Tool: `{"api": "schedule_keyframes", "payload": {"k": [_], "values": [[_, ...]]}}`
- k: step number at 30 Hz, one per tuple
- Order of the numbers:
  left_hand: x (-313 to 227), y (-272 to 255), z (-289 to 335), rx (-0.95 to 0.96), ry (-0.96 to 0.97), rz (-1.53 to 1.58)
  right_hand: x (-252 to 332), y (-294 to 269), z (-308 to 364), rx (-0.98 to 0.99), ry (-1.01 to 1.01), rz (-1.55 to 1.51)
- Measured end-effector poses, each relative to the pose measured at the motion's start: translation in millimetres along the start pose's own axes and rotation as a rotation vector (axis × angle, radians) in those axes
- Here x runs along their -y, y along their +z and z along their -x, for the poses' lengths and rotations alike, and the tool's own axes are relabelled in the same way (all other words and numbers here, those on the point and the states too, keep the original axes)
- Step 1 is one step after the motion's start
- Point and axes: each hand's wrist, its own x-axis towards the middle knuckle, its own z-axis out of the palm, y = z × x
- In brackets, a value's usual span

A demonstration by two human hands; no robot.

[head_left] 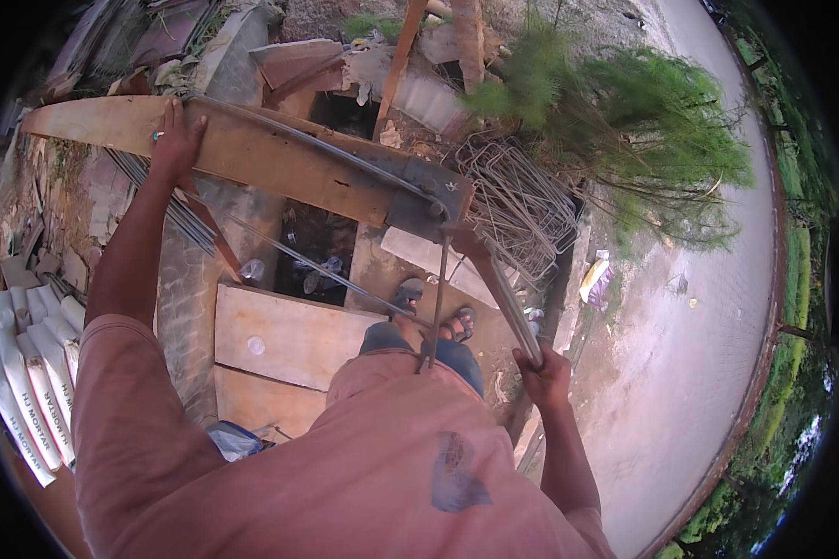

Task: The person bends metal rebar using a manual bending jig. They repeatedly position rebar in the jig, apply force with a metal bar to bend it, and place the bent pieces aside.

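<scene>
Timber beam point(280, 172) spans the upper left; bent steel stirrups point(522, 200) heap beside its right end. A steel rod point(345, 158) lies along the beam. A bending lever point(505, 296) slants from that end to the right grip point(544, 377), clamped around it; the left grip point(179, 147) rests, fingers apart, on the beam.

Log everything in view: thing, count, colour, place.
Plank: one, brown, upper left.
Metal bar: one, grey-brown, centre right.
Rod: one, grey, along plank.
Bent rods: many, grey, right of plank.
Straight rods: several, grey, past plank's near edge.
Bush: one, green, upper right.
Slabs: two, pale brown, left of feet.
Bags: several, white, lower left.
Wrapper: one, white-purple, roadside.
Road: one, grey, right.
Sandals: two, dark, on feet.
Shirt: one, pink, worn.
Left hand: one, ringed, on plank.
Right hand: one, bare, gripping bar's end.
</scene>
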Motion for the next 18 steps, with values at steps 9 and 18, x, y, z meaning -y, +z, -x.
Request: {"api": "schedule_keyframes", "payload": {"k": [9,18], "values": [[-39,-48,1,0.047,-0.142,0.095,33,-98,-35,0.151,-0.353,0.526],[-30,-36,2,0.028,-0.131,0.018,12,-106,-55,-0.018,-0.344,0.368]]}}
